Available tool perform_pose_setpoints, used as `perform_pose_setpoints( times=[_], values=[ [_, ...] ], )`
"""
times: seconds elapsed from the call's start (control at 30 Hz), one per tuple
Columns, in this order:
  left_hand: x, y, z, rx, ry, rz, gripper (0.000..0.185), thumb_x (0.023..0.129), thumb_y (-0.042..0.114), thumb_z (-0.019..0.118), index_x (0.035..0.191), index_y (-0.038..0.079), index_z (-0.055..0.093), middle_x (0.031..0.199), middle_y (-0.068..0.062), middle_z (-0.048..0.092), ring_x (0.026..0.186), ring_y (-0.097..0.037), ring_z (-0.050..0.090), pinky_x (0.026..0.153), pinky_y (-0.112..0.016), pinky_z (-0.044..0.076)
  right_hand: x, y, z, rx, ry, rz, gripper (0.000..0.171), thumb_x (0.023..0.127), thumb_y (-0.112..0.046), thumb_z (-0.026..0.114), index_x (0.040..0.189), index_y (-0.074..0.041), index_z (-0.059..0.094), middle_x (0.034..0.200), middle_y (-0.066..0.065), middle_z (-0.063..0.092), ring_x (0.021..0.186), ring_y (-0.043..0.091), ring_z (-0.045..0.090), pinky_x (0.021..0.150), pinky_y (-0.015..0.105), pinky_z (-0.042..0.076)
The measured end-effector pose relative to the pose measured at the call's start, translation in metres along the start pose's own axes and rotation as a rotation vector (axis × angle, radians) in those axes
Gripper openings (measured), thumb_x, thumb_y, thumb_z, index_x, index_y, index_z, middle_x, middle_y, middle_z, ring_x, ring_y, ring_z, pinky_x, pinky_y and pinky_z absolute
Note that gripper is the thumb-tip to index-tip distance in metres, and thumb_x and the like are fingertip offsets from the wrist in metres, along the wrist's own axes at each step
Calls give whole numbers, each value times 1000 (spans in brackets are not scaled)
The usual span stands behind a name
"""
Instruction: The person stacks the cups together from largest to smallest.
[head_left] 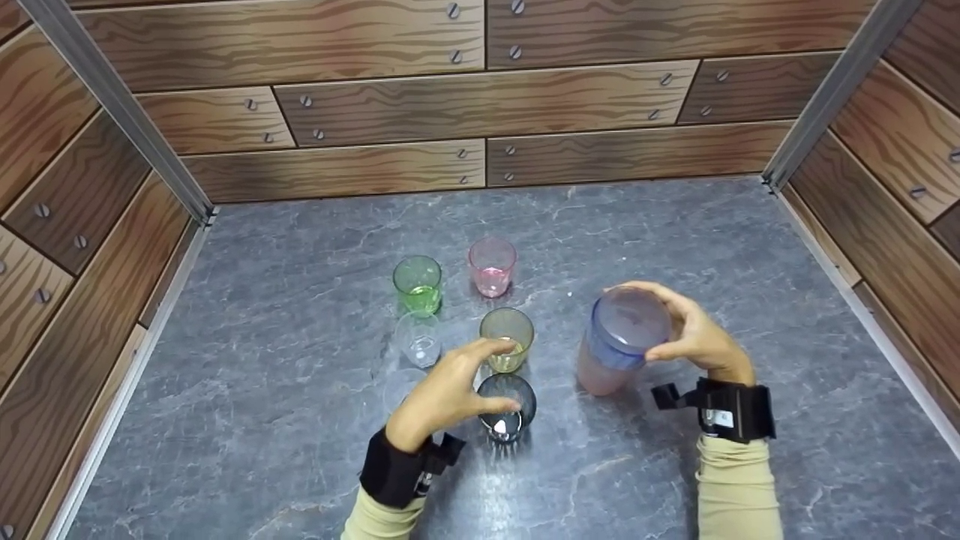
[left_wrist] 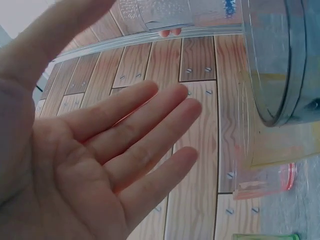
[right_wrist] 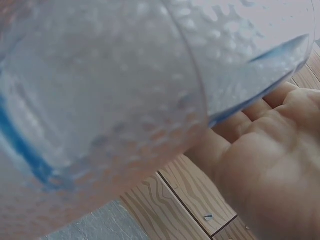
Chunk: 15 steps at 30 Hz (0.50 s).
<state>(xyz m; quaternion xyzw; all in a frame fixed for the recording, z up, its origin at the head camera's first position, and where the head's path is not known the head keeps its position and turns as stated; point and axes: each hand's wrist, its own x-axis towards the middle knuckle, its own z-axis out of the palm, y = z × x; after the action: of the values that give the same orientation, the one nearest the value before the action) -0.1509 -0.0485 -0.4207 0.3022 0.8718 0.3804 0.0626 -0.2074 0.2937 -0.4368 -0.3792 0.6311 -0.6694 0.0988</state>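
On my head view the biggest thing is the shaker bottle (head_left: 619, 341): translucent, frosted with droplets, a blue lid on top and pinkish liquid below. It stands on the grey table (head_left: 675, 240), right of the glasses. My right hand (head_left: 694, 334) grasps its lid from the right. My left hand (head_left: 446, 394) hangs released, fingers straight, beside the dark glass (head_left: 507, 409) and olive glass (head_left: 507, 339).
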Motion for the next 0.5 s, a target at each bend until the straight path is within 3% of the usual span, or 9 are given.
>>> perform_pose_setpoints(
  times=[0.13,0.3,0.5],
  values=[
    [-1,1,-1,34,-67,-16,74,67,33,80,129,6,50,133,-9,56,125,-24,52,109,-39,40,0,1,-1,6,-11,-13,82,67,11,70,136,16,26,140,15,47,128,19,47,106,26,42],
    [-1,1,-1,86,-123,11,76,63,33,82,127,4,52,130,-8,58,122,-23,54,109,-37,41,0,2,-1,4,-18,-19,82,67,12,70,136,16,26,140,16,46,128,20,46,107,27,42],
    [-1,2,1,56,-174,-41,81,61,31,83,130,4,49,134,-9,55,124,-24,52,110,-38,40,0,2,-1,-5,-17,-16,83,65,12,70,136,16,26,140,18,46,128,20,46,107,27,42]
  ],
)
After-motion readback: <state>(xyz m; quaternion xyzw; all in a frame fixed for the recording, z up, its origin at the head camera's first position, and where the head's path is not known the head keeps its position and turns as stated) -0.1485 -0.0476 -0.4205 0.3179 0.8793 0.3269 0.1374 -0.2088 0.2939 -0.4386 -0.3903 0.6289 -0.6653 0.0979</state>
